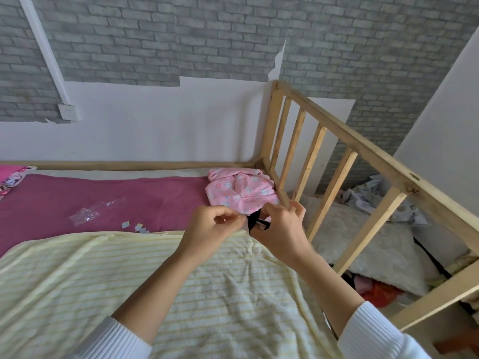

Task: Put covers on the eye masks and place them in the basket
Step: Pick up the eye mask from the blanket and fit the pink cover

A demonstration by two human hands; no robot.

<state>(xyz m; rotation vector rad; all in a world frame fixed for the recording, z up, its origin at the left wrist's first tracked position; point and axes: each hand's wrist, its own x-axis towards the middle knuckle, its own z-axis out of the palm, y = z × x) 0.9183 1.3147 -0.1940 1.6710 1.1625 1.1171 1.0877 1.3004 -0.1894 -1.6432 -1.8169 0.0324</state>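
Eye mask (255,222), a black scrap pinched between my left hand (215,226) and right hand (281,228) at one o'clock, looks uncovered; no basket visible, so nearly everything remains.

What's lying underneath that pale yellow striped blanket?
The pale yellow striped blanket overlaps a magenta bed sheet, which continues beyond its far edge. Anything else beneath is hidden.
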